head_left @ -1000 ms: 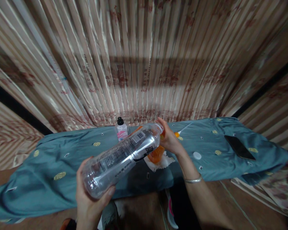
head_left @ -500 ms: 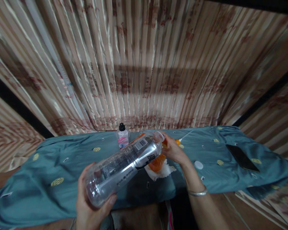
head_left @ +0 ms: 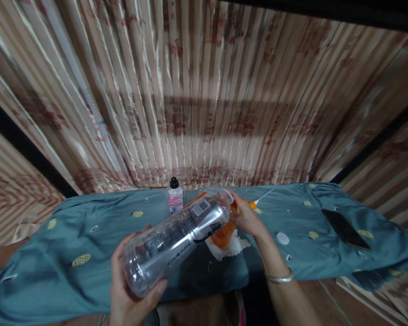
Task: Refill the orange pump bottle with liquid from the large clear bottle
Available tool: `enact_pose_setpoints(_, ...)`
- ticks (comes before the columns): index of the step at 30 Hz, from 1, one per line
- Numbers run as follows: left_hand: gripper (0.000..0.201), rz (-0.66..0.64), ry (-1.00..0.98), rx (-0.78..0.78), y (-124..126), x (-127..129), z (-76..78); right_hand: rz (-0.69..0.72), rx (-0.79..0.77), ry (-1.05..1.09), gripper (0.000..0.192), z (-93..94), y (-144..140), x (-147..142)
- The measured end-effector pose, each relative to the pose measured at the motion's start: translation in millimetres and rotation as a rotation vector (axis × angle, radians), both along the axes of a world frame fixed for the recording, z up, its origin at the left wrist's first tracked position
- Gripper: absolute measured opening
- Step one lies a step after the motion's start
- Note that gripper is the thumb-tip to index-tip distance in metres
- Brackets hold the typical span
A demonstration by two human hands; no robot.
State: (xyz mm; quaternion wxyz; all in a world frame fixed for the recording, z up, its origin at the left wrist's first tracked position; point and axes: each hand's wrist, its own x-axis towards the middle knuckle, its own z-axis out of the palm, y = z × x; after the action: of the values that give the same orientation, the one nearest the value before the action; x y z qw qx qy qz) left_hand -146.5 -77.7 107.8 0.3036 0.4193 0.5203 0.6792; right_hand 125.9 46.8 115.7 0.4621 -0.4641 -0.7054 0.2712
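Clear plastic bottle (head_left: pixel 177 237) is lying tilted in my left hand (head_left: pixel 131 290), gripping its base, while my right hand (head_left: pixel 246 219) is steadying the orange bottle (head_left: pixel 224 231) at its mouth above the teal-covered tabletop (head_left: pixel 88 235).

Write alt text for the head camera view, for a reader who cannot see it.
A person's left hand tips a large clear plastic bottle toward an orange container steadied by the right hand, above a white tissue on a teal cloth. A small black-capped bottle, a white cap and a dark phone lie nearby.
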Motion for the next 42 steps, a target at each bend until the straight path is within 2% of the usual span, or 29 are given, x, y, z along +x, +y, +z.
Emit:
enact_pose_setpoints(6, 0.097, -0.024, -0.033, 0.038, -0.2, 4.3, 2.8, -0.023, 0.004, -0.032, 0.042, 3.6, -1.9, 1.0)
enact_pose_setpoints(10, 0.098, 0.014, 0.024, 0.027, -0.2, -0.5, 1.4, -0.029, 0.007, -0.039, 0.042, 4.7, -2.3, 0.5)
enact_pose_setpoints(15, 0.098, -0.043, 0.112, -0.024, -0.8, -9.0, -4.3, -0.046, 0.000, -0.027, 0.036, 5.8, -1.5, -1.2)
enact_pose_setpoints(16, 0.097, -0.016, 0.099, -0.012, -1.2, -8.5, -4.3, -0.046, -0.002, -0.025, 0.036, 6.1, -1.3, -1.3)
enact_pose_setpoints(25, 0.098, 0.038, 0.126, -0.006, -4.0, -2.4, 4.7, -0.064, -0.010, -0.057, 0.037, 7.3, -3.0, -2.4)
enact_pose_setpoints(42, 0.095, 0.028, 0.119, -0.004, -6.3, -2.0, 5.6, -0.069, 0.002, -0.049, 0.040, 1.0, -1.2, -1.8)
